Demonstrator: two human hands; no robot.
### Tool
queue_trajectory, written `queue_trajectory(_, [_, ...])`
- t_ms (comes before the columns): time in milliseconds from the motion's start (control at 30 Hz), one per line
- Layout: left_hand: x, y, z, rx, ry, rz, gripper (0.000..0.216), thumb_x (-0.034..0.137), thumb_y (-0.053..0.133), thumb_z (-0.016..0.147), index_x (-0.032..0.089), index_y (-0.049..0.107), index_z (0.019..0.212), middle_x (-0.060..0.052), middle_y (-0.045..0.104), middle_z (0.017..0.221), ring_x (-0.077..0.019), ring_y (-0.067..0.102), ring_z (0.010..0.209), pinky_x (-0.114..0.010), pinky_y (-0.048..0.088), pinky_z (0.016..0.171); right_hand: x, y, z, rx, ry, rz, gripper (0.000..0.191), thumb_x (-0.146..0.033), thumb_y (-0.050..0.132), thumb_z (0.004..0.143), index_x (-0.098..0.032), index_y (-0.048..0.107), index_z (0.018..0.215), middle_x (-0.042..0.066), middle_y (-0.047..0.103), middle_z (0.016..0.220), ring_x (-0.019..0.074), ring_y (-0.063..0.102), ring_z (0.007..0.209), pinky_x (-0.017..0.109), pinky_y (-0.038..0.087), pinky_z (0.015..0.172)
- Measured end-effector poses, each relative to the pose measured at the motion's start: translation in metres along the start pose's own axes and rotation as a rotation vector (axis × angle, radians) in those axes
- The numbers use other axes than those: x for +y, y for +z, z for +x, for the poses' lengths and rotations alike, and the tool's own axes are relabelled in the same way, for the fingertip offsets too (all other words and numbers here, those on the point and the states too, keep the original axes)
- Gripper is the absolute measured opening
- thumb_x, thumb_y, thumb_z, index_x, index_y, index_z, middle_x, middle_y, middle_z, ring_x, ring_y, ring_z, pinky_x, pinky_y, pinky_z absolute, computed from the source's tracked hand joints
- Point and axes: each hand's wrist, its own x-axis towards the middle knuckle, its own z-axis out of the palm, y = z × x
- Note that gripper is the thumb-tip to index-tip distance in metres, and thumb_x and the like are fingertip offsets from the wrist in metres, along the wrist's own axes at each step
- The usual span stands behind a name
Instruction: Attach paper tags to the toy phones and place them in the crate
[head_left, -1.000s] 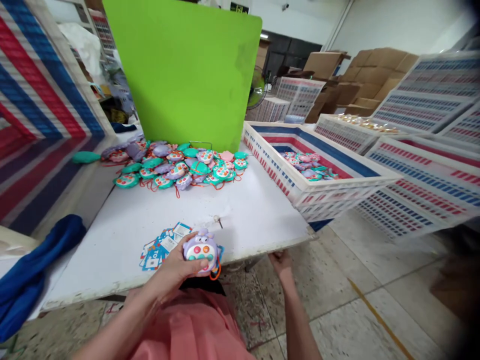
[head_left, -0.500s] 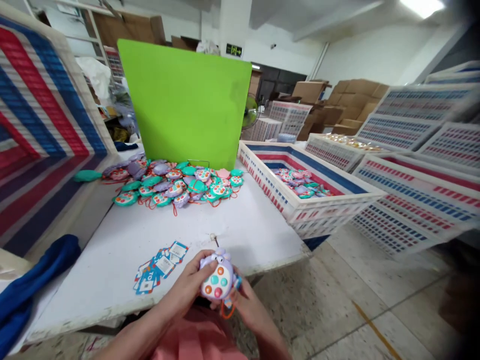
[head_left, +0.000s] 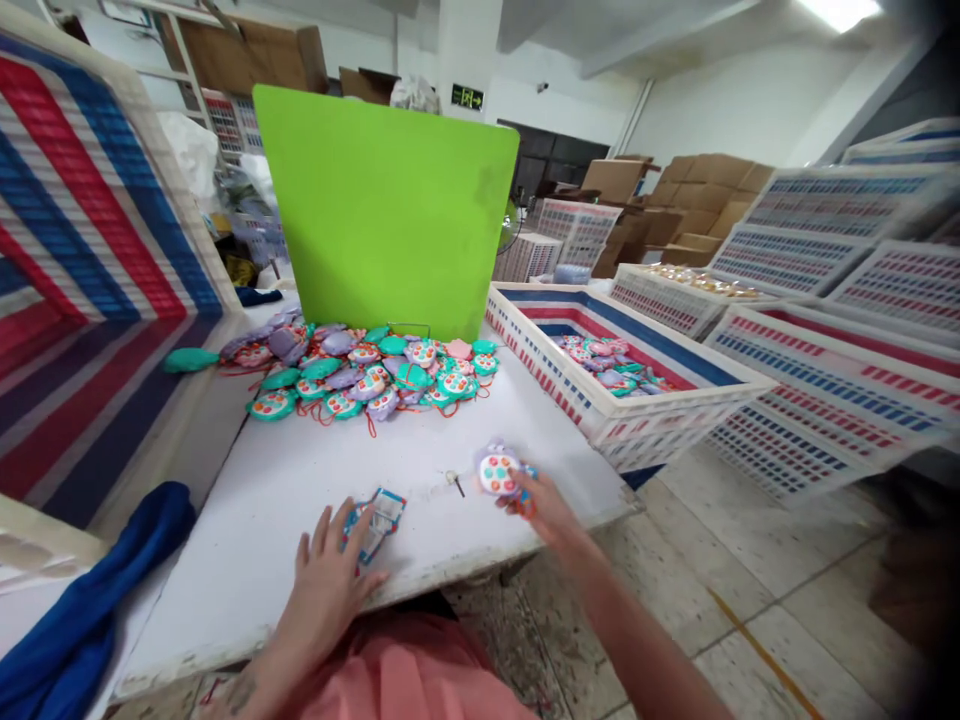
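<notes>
My right hand [head_left: 541, 505] grips a purple toy with a white face and coloured buttons [head_left: 496, 472], held over the right part of the white table [head_left: 285, 470]. Something orange and blue shows between the toy and my fingers. My left hand [head_left: 330, 560] has its fingers spread over a small pile of blue and white printed cards [head_left: 384, 518] near the table's front edge, covering part of it. Between the hands, a small dark piece with a light round end [head_left: 454, 482] lies on the table. Farther back is a heap of purple, green and pink toys [head_left: 375, 375] with red cords.
A bright green board [head_left: 390, 210] stands behind the heap. At the table's right side is a white crate [head_left: 622, 410] with similar toys inside. A striped crate [head_left: 97, 200] rises on the left, above blue cloth [head_left: 97, 600]. Stacked crates [head_left: 832, 390] fill the right.
My hands have parted. The right one has carried the purple toy forward and right; the left has let go of it and moved left onto the cards.
</notes>
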Motion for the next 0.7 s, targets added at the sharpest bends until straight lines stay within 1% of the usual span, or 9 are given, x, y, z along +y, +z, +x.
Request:
queue_trajectory(33, [-0.010, 0.005, -0.006, -0.004, -0.022, 0.084, 0.055, 0.036, 0.050, 0.082, 0.026, 0.040, 0.135, -0.011, 0.031, 0.146, -0.0366, 0.017, 0.135, -0.060, 0.020, 0.102, -0.012, -0.009, 0.016, 0.058, -0.008, 0.028, 0.026, -0.027, 0.068, 0.072, -0.009, 0.060, 0.089, 0.008, 0.069, 0.067, 0.0165, 0.064, 0.046, 0.020, 0.045, 0.037])
queue_trajectory(100, [-0.022, 0.014, -0.012, -0.007, -0.031, 0.182, 0.055, 0.043, 0.050, 0.081, 0.026, 0.045, 0.133, -0.011, 0.029, 0.147, -0.0377, 0.014, 0.136, -0.060, 0.018, 0.102, -0.037, -0.027, 0.045, 0.156, -0.063, 0.073, 0.022, -0.023, 0.068, 0.072, -0.009, 0.061, 0.087, 0.007, 0.069, 0.065, 0.0165, 0.064, 0.047, 0.021, 0.047, 0.039])
queue_trajectory(200, [-0.029, 0.027, -0.003, -0.013, 0.036, 0.211, 0.049, 0.042, 0.042, 0.085, 0.032, 0.043, 0.133, -0.006, 0.029, 0.148, -0.0352, 0.017, 0.136, -0.060, 0.016, 0.103, -0.069, -0.044, 0.080, 0.239, -0.155, 0.092, 0.022, -0.021, 0.067, 0.073, -0.011, 0.060, 0.091, 0.006, 0.070, 0.071, 0.0158, 0.065, 0.051, 0.021, 0.050, 0.042])
queue_trajectory(300, [-0.035, 0.042, 0.021, -0.018, 0.126, 0.198, 0.046, 0.038, 0.040, 0.086, 0.037, 0.042, 0.132, -0.002, 0.032, 0.146, -0.0339, 0.023, 0.135, -0.058, 0.017, 0.104, -0.093, -0.053, 0.107, 0.313, -0.216, 0.112, 0.021, -0.018, 0.069, 0.072, -0.014, 0.059, 0.091, 0.005, 0.070, 0.075, 0.0161, 0.066, 0.054, 0.025, 0.054, 0.045])
queue_trajectory(400, [-0.047, 0.057, 0.049, -0.019, 0.231, 0.181, 0.047, 0.041, 0.041, 0.087, 0.037, 0.041, 0.133, -0.002, 0.037, 0.144, -0.0330, 0.027, 0.134, -0.056, 0.020, 0.104, -0.124, -0.063, 0.130, 0.399, -0.280, 0.165, 0.015, -0.017, 0.067, 0.074, -0.016, 0.058, 0.086, 0.002, 0.068, 0.073, 0.0149, 0.066, 0.058, 0.027, 0.057, 0.051])
queue_trajectory(533, [-0.059, 0.065, 0.086, -0.027, 0.362, 0.141, 0.045, 0.044, 0.037, 0.090, 0.035, 0.040, 0.134, -0.004, 0.042, 0.141, -0.0300, 0.033, 0.131, -0.049, 0.028, 0.103, -0.171, -0.077, 0.149, 0.500, -0.427, 0.250, 0.009, -0.026, 0.057, 0.083, -0.019, 0.053, 0.082, -0.003, 0.064, 0.076, 0.0092, 0.064, 0.066, 0.022, 0.056, 0.062])
queue_trajectory(600, [-0.059, 0.064, 0.104, -0.036, 0.417, 0.113, 0.043, 0.042, 0.036, 0.091, 0.034, 0.043, 0.133, -0.005, 0.044, 0.139, -0.0284, 0.035, 0.130, -0.047, 0.030, 0.103, -0.179, -0.076, 0.155, 0.513, -0.472, 0.251, 0.011, -0.031, 0.053, 0.086, -0.021, 0.052, 0.083, -0.004, 0.063, 0.080, 0.0077, 0.063, 0.071, 0.021, 0.055, 0.067])
queue_trajectory(633, [-0.059, 0.063, 0.112, -0.037, 0.443, 0.094, 0.042, 0.041, 0.037, 0.091, 0.032, 0.045, 0.131, -0.006, 0.046, 0.138, -0.0282, 0.036, 0.129, -0.046, 0.031, 0.103, -0.175, -0.071, 0.156, 0.508, -0.480, 0.239, 0.011, -0.032, 0.053, 0.085, -0.021, 0.053, 0.085, -0.004, 0.062, 0.083, 0.0075, 0.063, 0.073, 0.021, 0.054, 0.069])
queue_trajectory(700, [-0.058, 0.060, 0.126, -0.054, 0.492, 0.048, 0.041, 0.038, 0.036, 0.092, 0.030, 0.046, 0.131, -0.007, 0.046, 0.137, -0.0266, 0.035, 0.129, -0.045, 0.030, 0.104, -0.150, -0.051, 0.154, 0.474, -0.470, 0.189, 0.012, -0.029, 0.061, 0.080, -0.022, 0.055, 0.088, -0.004, 0.063, 0.087, 0.0086, 0.063, 0.079, 0.024, 0.052, 0.075])
